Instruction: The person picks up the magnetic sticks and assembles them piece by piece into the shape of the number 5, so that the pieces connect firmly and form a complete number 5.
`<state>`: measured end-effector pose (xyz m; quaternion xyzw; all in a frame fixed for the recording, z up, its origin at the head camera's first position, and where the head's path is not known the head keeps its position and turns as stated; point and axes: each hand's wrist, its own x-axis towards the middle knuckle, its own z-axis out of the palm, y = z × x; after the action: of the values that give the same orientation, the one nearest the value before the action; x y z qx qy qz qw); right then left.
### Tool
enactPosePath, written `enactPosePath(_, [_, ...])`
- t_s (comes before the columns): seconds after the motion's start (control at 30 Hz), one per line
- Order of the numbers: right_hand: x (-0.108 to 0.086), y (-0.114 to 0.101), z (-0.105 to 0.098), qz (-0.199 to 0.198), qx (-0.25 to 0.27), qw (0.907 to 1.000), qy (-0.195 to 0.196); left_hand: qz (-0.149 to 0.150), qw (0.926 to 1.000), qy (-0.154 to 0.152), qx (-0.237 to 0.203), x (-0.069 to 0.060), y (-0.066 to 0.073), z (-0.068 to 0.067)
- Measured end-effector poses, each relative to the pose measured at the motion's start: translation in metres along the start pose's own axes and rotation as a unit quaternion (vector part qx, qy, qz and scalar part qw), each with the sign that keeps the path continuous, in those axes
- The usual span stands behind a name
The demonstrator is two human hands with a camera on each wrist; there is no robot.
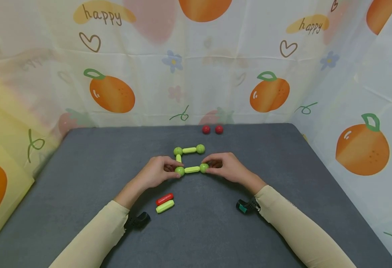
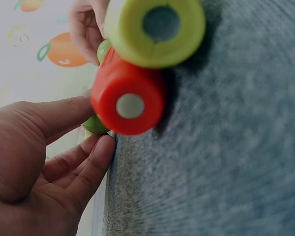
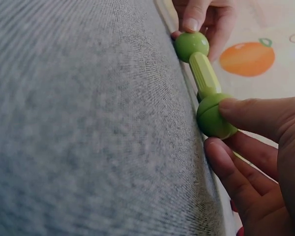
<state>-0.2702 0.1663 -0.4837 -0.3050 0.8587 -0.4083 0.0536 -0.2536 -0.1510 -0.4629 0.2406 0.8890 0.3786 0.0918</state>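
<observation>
A U-shaped chain of green balls and yellow-green rods lies on the dark table. My left hand (image 1: pixel 156 172) pinches the near left corner ball (image 1: pixel 180 171) between thumb and fingers. Across from it, my right hand (image 1: pixel 228 168) pinches the near right end ball (image 1: pixel 204 168). A yellow-green rod (image 1: pixel 192 169) joins these two balls, also plain in the right wrist view. From the left corner a short rod (image 1: pixel 178 158) runs back to a far ball (image 1: pixel 177 151), then another rod (image 1: pixel 189 150) leads to a ball (image 1: pixel 201 149) with no hand on it.
Nearer me, a red rod (image 1: pixel 164 199) and a loose yellow-green rod (image 1: pixel 165 206) lie side by side, close to the left wrist camera. Two red balls (image 1: pixel 212 129) stand at the table's back edge. Behind hangs a fruit-print cloth (image 1: pixel 212 85).
</observation>
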Motion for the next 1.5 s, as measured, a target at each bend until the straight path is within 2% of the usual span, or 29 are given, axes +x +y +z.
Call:
enactPosePath(0.4, [-0.005, 0.016, 0.004, 0.011, 0.083, 0.9964, 0.013, -0.003, 1.0000, -0.007, 0.000, -0.001, -0.001, 0.001])
enactPosePath(0.53, [-0.005, 0.017, 0.006, 0.010, 0.093, 0.9953, 0.022, 0.014, 0.9996, 0.017, 0.017, -0.007, 0.005, -0.005])
enactPosePath(0.67, [-0.004, 0.017, 0.010, 0.002, 0.098, 0.9949, 0.024, 0.043, 0.9975, 0.044, 0.035, -0.024, 0.017, -0.018])
enactPosePath(0.73, [-0.003, 0.016, 0.011, 0.003, 0.100, 0.9947, 0.022, 0.058, 0.9968, 0.032, 0.044, -0.035, 0.023, -0.023])
enactPosePath(0.83, [-0.002, 0.015, 0.012, 0.005, 0.105, 0.9942, 0.022, 0.074, 0.9952, -0.002, 0.064, -0.051, 0.031, -0.026])
enactPosePath(1.03, [-0.001, 0.015, 0.009, 0.002, 0.103, 0.9944, 0.022, 0.097, 0.9868, -0.069, 0.110, -0.076, 0.047, -0.023])
enactPosePath(1.17, [-0.003, 0.015, 0.007, 0.008, 0.103, 0.9944, 0.022, 0.124, 0.9769, -0.098, 0.144, -0.081, 0.058, -0.013])
enactPosePath(1.3, [-0.004, 0.014, 0.006, 0.013, 0.104, 0.9942, 0.023, 0.133, 0.9697, -0.105, 0.176, -0.083, 0.062, -0.004])
enactPosePath(1.4, [-0.004, 0.014, 0.007, 0.016, 0.104, 0.9942, 0.023, 0.130, 0.9696, -0.110, 0.176, -0.084, 0.063, -0.001])
enactPosePath(1.5, [-0.004, 0.013, 0.007, 0.018, 0.105, 0.9941, 0.023, 0.116, 0.9736, -0.121, 0.155, -0.084, 0.064, 0.002])
